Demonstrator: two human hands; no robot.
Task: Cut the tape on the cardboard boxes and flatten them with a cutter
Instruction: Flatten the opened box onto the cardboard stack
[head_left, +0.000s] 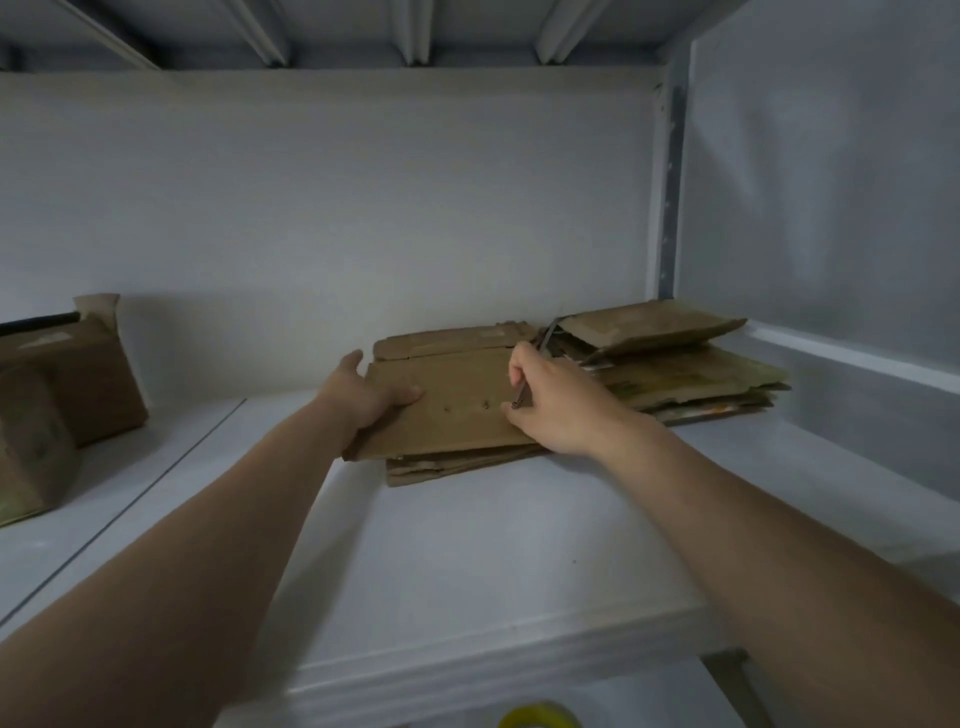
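Note:
A flattened cardboard box (457, 400) lies on top of a low stack of flat cardboard (691, 374) on the white shelf (467, 561). My left hand (371, 397) grips its left edge, thumb on top and fingers underneath. My right hand (550, 408) rests on the box's right part and holds a thin dark cutter (535, 358), which runs from my fist up toward the back wall. The blade end is hard to make out against the cardboard behind it.
Two unflattened brown boxes (57, 410) stand at the shelf's left end. A wall closes the back, a side panel and a metal post (672, 182) the right. Another shelf hangs overhead. A yellow tape roll (537, 717) shows below the front edge.

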